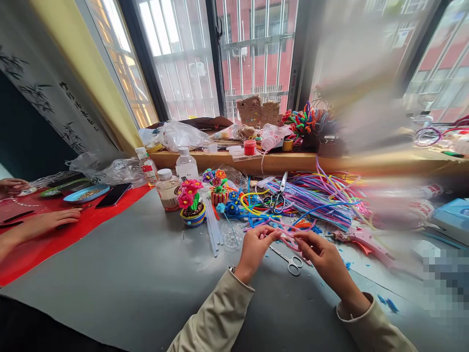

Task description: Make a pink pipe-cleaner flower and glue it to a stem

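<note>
Over a grey table [139, 274], my left hand [255, 248] and my right hand [318, 253] are both pinched on a thin pink pipe cleaner [287, 235] stretched between them. Small silver scissors [291, 262] lie on the table just under my hands. Behind my hands spreads a heap of coloured pipe cleaners [318, 195] with black-handled scissors [277, 195] on top. A pink glue gun [362, 239] lies to the right of my right hand.
Little pipe-cleaner flower pots [191, 203] and bottles [167, 188] stand at the centre left. White glue sticks [213, 225] lie nearby. Another person's hands [47, 220] rest on a red cloth [54, 234] at the left, by a phone [113, 194]. A cluttered window sill [293, 159] runs behind.
</note>
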A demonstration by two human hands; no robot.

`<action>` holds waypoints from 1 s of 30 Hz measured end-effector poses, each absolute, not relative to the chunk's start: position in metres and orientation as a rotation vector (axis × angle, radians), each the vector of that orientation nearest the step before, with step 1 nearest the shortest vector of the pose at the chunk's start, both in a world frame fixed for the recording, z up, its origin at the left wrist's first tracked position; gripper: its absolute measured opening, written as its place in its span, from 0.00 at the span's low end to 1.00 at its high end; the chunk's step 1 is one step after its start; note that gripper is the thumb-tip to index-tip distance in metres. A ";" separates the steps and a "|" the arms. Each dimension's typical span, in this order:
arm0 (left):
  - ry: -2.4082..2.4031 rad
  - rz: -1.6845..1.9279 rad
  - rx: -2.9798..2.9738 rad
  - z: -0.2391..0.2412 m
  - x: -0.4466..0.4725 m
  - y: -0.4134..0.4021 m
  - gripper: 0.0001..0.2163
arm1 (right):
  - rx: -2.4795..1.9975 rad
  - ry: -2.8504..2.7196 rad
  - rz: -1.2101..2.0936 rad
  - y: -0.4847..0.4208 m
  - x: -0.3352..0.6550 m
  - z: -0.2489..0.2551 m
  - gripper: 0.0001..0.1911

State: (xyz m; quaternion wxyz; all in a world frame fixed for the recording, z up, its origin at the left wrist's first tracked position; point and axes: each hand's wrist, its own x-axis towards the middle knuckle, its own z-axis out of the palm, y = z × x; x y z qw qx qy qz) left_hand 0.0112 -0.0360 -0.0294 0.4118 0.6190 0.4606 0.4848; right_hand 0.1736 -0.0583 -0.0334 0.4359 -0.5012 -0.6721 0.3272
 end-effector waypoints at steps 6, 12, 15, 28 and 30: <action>1.132 1.244 1.452 -0.030 0.014 -0.035 0.14 | -1.245 -1.721 0.757 -0.057 0.175 -0.033 0.16; 1.126 1.225 1.464 -0.029 0.014 -0.036 0.13 | -1.230 -1.789 0.715 -0.057 0.176 -0.031 0.15; 1.126 1.222 1.461 -0.030 0.013 -0.037 0.12 | -1.208 -1.776 0.762 -0.057 0.177 -0.032 0.15; 1.033 1.235 1.357 -0.027 0.015 -0.037 0.14 | -1.130 -1.776 0.852 -0.051 0.183 -0.038 0.15; 1.024 1.237 1.388 -0.028 0.014 -0.037 0.11 | -1.155 -1.819 0.816 -0.050 0.184 -0.037 0.15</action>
